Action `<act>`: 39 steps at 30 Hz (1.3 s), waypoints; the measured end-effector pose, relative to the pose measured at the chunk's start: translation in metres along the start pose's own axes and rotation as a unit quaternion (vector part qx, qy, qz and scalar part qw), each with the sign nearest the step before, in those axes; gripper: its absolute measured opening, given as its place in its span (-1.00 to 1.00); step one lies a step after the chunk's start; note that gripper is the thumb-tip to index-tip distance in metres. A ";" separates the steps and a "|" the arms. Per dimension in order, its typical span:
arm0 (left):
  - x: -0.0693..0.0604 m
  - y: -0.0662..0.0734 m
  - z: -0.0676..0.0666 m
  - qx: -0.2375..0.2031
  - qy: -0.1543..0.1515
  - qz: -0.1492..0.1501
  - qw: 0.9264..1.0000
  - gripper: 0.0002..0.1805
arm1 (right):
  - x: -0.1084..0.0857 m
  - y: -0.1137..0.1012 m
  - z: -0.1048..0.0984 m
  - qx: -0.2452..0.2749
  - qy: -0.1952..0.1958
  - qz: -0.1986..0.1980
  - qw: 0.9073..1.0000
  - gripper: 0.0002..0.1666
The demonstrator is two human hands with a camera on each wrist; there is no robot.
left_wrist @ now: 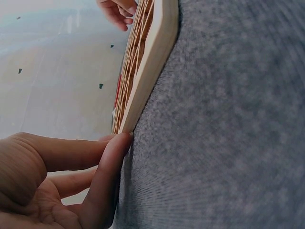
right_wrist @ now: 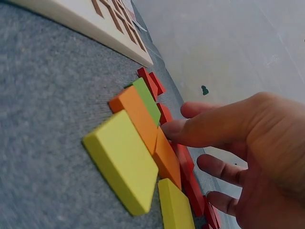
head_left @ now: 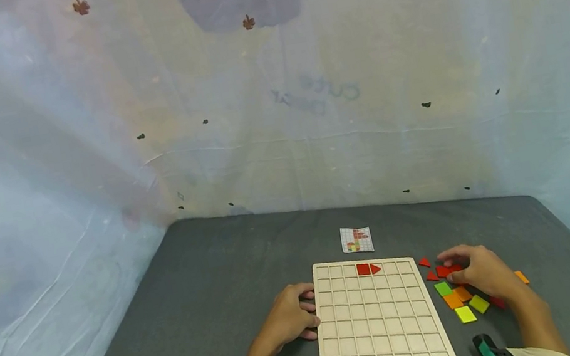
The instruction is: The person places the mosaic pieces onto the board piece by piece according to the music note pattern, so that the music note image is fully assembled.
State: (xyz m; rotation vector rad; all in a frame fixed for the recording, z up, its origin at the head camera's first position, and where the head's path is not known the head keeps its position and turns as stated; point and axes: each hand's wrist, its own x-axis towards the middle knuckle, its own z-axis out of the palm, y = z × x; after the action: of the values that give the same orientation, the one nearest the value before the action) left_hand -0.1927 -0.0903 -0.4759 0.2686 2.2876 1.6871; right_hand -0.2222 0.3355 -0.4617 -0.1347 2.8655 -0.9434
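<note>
A pale wooden grid board lies on the dark table, with a red square and a red triangle side by side in its top row. My left hand touches the board's left edge with thumb and fingertips; the left wrist view shows the fingers against that edge. To the board's right, my right hand is over red pieces, fingers bent loosely and spread. In the right wrist view the thumb of the right hand is beside an orange piece and red ones.
A small printed card with a coloured grid pattern lies behind the board. Green, yellow and orange pieces lie around the right hand. Patterned fabric hangs behind the grey table.
</note>
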 end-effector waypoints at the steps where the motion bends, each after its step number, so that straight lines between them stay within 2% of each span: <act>1: 0.000 0.000 0.000 -0.001 -0.001 0.002 1.000 -0.25 | 0.000 0.000 0.000 -0.001 0.001 -0.002 1.000 -0.52; 8: -0.002 0.000 0.001 0.003 0.001 0.002 1.000 -0.27 | -0.002 0.001 0.000 -0.023 0.010 -0.022 0.999 -0.57; 14: -0.001 -0.002 0.001 0.004 0.002 0.005 1.000 -0.27 | 0.000 0.005 0.000 -0.038 0.006 -0.022 0.999 -0.62; 20: 0.000 -0.002 0.001 0.003 0.004 0.003 1.000 -0.27 | 0.004 0.007 0.002 -0.051 0.012 -0.013 0.999 -0.59; 29: -0.001 -0.001 0.001 0.003 0.006 0.010 1.000 -0.26 | 0.001 0.000 0.004 -0.023 0.023 0.001 0.999 -0.50; 39: 0.000 -0.002 0.002 -0.003 0.005 0.012 1.000 -0.25 | 0.004 -0.014 0.014 -0.026 0.035 -0.034 0.998 -0.54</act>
State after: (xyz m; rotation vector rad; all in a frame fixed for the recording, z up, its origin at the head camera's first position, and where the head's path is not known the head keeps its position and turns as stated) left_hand -0.1919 -0.0895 -0.4785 0.2868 2.2949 1.7114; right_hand -0.2240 0.3152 -0.4648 -0.2094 2.9675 -0.9027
